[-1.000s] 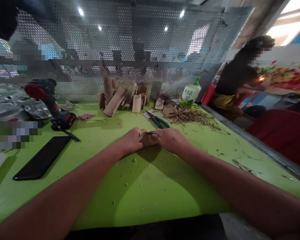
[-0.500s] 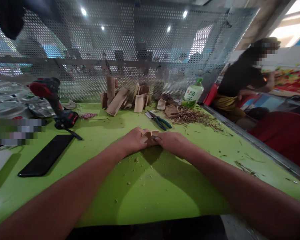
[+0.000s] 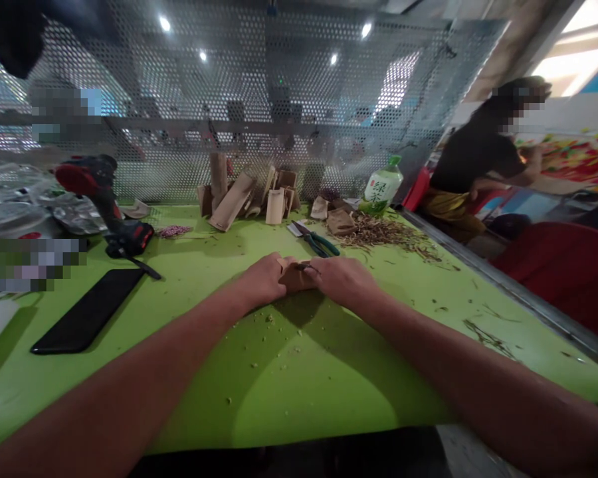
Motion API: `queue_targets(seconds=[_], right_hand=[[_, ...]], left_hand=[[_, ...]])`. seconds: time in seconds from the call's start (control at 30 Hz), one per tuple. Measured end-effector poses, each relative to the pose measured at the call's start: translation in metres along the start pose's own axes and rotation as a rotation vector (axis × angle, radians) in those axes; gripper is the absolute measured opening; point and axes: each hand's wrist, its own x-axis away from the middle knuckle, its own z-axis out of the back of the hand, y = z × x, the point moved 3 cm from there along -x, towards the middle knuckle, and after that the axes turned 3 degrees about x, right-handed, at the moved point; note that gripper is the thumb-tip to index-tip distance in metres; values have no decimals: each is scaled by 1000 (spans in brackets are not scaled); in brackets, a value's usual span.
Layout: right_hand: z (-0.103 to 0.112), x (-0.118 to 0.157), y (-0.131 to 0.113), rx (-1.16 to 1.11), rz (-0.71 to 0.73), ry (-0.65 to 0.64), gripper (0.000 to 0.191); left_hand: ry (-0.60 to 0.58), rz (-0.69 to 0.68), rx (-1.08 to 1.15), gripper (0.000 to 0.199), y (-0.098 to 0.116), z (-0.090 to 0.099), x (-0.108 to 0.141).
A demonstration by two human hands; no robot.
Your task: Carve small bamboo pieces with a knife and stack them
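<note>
My left hand [image 3: 263, 280] is closed around a light brown piece of wood or bamboo [image 3: 298, 280], low over the middle of the green table [image 3: 289, 398]. My right hand [image 3: 346, 280] is closed on a thin dark metal tool [image 3: 305, 266]; its tip lies against the top of the brown piece. Whether it is a knife or a chisel I cannot tell, since my fingers hide the rest. Small pale crumbs [image 3: 270, 318] are scattered on the table in front of my hands. Just beyond them lie green-handled pliers [image 3: 321, 245].
Several brown bamboo pieces [image 3: 234, 202] stand against the perforated metal screen [image 3: 179, 153]. To the right are a green-capped bottle [image 3: 383, 186] and a heap of shavings [image 3: 386, 236]. On the left are a power drill [image 3: 112, 206] and a black phone [image 3: 90, 311]. A person [image 3: 478, 149] sits at the right.
My right hand has shifted slightly, and the tool's tip now sits a little higher across the brown piece. My left hand keeps its hold. The whole view has drifted slightly.
</note>
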Motion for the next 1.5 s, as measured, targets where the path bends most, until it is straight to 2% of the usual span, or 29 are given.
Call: queue_targets(seconds=[0.2,0.4,0.77,1.07,1.2,1.4,1.5], right_hand=[[-4,-2,-2,58,37,-49,42],[-8,-5,-1,44,57,-81,43],[-9,-3,2,-26,80,-92,43],[-16,-6,11,-123,100,-150,44],[-15,-8,17,-139,77,-107,41],[-6,-5,16,-104,19,70,51],[-4,-7,12,-69,24,70,46]], left_hand=[[-3,-36,53,35,4,0,2],[5,-37,-65,34,8,1,4],[7,-46,-67,38,5,0,3],[21,-5,-48,52,5,0,4],[10,-6,16,51,1,0,4],[-6,39,154,60,-16,-3,-1],[-12,14,156,62,-18,-4,-3]])
